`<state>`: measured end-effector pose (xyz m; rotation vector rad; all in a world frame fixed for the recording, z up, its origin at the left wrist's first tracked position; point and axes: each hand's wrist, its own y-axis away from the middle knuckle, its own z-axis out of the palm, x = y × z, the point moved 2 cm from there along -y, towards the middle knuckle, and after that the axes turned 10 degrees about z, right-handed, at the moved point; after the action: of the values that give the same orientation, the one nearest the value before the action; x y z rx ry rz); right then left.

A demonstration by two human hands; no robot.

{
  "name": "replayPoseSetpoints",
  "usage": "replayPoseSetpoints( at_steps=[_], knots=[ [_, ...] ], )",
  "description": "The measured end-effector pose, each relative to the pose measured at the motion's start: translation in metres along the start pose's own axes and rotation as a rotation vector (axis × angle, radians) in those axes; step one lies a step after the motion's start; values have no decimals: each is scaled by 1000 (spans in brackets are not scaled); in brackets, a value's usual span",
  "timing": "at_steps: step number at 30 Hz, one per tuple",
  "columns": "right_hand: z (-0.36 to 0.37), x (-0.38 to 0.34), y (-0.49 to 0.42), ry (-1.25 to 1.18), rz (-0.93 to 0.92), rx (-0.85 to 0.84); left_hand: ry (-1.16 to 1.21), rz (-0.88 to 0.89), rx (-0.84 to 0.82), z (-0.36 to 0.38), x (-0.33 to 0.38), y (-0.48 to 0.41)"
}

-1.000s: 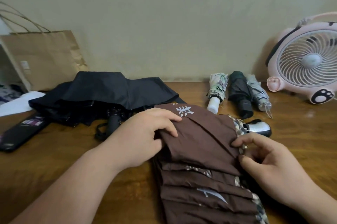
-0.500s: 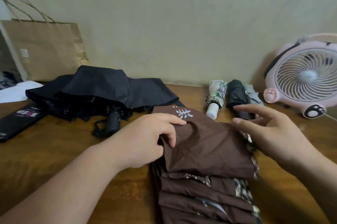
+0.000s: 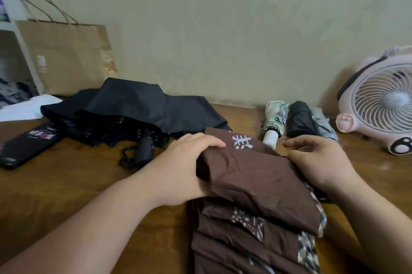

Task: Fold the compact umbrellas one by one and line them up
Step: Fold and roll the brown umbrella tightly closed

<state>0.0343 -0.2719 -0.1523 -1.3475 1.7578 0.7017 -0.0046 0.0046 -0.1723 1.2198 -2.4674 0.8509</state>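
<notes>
A brown umbrella [image 3: 256, 186] with white characters lies collapsed in front of me, its panels stacked in flat pleats. My left hand [image 3: 185, 166] grips the top fold at its left edge. Over the fold's right side is my right hand [image 3: 318, 162], fingers loosely bent; its fingertips look blurred. Three folded umbrellas lie side by side at the back: a white patterned one [image 3: 274, 121], a black one [image 3: 299, 121] and a grey one [image 3: 324, 127]. An unfolded black umbrella [image 3: 133, 113] sprawls at the back left with its handle [image 3: 146, 147] towards me.
A pink fan [image 3: 382, 104] stands at the right on the wooden table [image 3: 66, 184]. A brown paper bag [image 3: 66, 57] leans on the wall at the back left. A black sleeve with print [image 3: 29, 146] lies at the left edge beside white paper [image 3: 26, 107].
My right hand let go of the fold's right edge, lifted with fingers spread, then came down again over the right side. My left hand kept its grip. The camera tilted up.
</notes>
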Motion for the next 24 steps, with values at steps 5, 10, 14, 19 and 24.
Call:
replayPoseSetpoints(
  at_steps=[5,10,14,19,24],
  knots=[
    [-1,5,8,41,-160,63,236,-134,-44,5,-16,12],
    [-5,10,9,-32,-187,16,270,-75,-151,16,-37,13],
    [-5,13,7,-100,-212,33,267,-48,177,0,0,5],
    [-4,16,10,-113,-246,-11,347,-135,241,-10,-7,-2],
    [-6,20,6,-96,-222,-86,354,-207,230,-31,-11,1]
  ],
)
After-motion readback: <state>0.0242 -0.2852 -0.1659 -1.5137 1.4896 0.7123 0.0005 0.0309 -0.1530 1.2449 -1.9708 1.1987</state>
